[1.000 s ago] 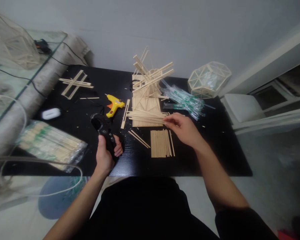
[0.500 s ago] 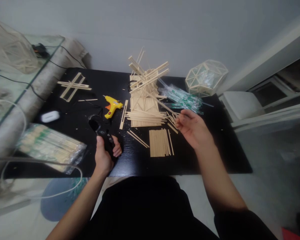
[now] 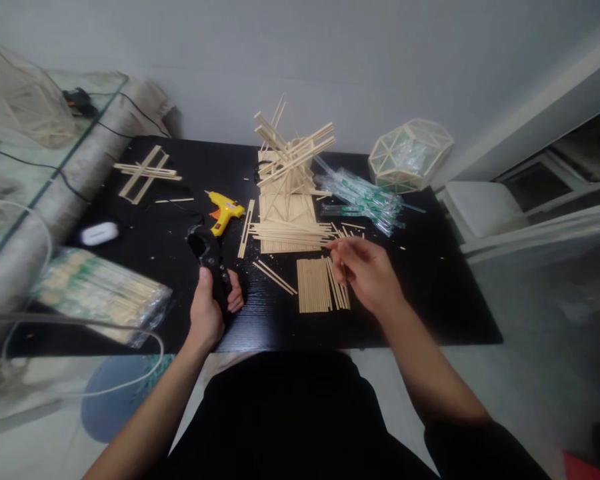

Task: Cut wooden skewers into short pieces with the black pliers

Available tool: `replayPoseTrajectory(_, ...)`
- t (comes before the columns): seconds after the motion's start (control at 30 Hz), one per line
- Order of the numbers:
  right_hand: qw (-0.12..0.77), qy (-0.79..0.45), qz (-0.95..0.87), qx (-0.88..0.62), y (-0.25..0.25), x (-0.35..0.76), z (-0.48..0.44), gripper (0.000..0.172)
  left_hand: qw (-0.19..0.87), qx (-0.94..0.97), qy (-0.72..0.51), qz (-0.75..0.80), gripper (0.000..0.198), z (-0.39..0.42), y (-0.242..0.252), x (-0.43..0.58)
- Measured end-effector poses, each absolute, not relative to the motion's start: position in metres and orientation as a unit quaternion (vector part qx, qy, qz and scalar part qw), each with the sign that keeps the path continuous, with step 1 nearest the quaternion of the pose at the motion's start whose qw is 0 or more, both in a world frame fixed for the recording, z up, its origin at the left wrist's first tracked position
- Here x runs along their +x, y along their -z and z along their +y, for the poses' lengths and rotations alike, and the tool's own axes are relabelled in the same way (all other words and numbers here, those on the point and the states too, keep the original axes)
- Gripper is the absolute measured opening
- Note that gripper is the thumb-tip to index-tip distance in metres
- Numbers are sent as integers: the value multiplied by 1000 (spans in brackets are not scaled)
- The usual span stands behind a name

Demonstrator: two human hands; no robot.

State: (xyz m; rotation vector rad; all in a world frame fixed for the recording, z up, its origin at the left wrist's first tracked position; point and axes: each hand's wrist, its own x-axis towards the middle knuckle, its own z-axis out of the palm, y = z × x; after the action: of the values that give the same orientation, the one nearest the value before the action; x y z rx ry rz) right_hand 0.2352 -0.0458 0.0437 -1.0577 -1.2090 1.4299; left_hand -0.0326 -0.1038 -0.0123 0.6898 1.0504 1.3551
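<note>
My left hand (image 3: pixel 215 300) is wrapped around black-handled hand cutters (image 3: pixel 211 257), their head pointing away from me over the black table. My right hand (image 3: pixel 363 270) is lowered at the right end of a row of short wooden sticks (image 3: pixel 313 287), fingers curled together; whether a stick is between them is hidden. Behind the row, longer wooden sticks (image 3: pixel 290 233) lie across a flat stick panel (image 3: pixel 287 207). Farther back on that panel stands a stick-built model with crossed blades (image 3: pixel 297 157). Two loose sticks (image 3: pixel 275 277) lie left of the row.
A yellow glue gun (image 3: pixel 226 212) lies left of the panel. Crossed stick frames (image 3: pixel 147 173), a white case (image 3: pixel 99 233) and a bag of sticks (image 3: pixel 105 290) are on the left. Plastic wrappers (image 3: pixel 363 197) and a faceted stick frame (image 3: pixel 411 155) are at the back right.
My right hand has moved left and down from beside the panel to the short-stick row. The long stick it held no longer shows in it. The cutters have shifted slightly right.
</note>
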Motion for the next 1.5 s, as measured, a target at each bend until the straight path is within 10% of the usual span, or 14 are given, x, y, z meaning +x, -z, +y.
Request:
replayPoseTrajectory(0.43,440,-600,-511,-431,-54,210,-77,19,396,621,-354,576,23,-111,-40,-14)
replayPoseTrajectory(1.5,413,-550,-554,-470,-57,201,-81,17,348,654,-347,575,25,-115,-30,-7)
